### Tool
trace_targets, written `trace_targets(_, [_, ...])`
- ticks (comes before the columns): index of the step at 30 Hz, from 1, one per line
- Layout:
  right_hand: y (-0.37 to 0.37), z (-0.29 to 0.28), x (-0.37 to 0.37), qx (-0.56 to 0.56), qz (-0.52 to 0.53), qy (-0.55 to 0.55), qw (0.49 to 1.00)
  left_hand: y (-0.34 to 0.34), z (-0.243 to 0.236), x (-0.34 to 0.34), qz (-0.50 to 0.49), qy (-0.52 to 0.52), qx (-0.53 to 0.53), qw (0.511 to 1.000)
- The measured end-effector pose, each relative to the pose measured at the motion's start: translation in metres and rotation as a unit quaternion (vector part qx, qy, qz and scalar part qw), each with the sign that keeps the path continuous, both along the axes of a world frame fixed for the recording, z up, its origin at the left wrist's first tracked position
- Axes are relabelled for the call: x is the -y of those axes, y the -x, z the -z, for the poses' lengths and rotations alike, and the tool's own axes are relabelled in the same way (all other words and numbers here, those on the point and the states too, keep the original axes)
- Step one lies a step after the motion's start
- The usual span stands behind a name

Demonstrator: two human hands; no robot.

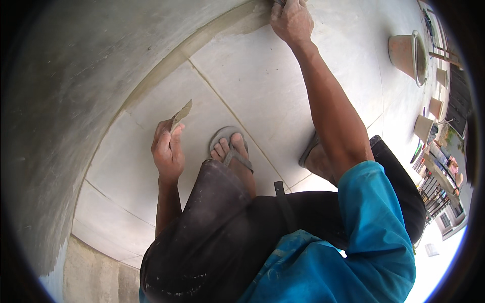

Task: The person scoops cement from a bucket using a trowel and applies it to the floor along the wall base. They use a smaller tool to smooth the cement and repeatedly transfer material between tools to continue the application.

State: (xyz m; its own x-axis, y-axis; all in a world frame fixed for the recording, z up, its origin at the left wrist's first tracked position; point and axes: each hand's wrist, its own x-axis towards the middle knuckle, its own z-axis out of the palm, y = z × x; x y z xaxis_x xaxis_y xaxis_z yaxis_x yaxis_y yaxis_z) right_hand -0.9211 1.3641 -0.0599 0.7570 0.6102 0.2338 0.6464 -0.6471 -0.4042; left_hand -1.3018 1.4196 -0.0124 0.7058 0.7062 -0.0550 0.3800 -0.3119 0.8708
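Observation:
My left hand is closed, pinching a thin, flat, grey-beige piece with an uneven edge. It is held above the light floor tiles, close to the foot of the grey wall; whether it is a scraper coated in paste I cannot tell. At the top edge of the view my right hand reaches far out and grips something dark, mostly cut off by the frame. Beside it, a damp grey-brown strip runs along the joint between the wall and the floor tiles.
My sandalled left foot stands on the tiles between my arms. To the right stand a bucket with a raised handle and several smaller buckets, one of them a pale bucket. Farther right, a cluttered wooden table stands outside.

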Motion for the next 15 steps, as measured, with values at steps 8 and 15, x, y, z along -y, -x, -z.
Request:
trace_targets(8, [0.098,-0.004,-0.029,-0.074,-0.022,0.026,0.997,-0.004,0.002,-0.002,0.004,-0.008,0.031,0.999])
trace_targets(15, [0.188,0.026,-0.050,0.008,-0.063,-0.034,0.997,-0.007,-0.003,0.000,-0.035,0.016,0.038,0.999])
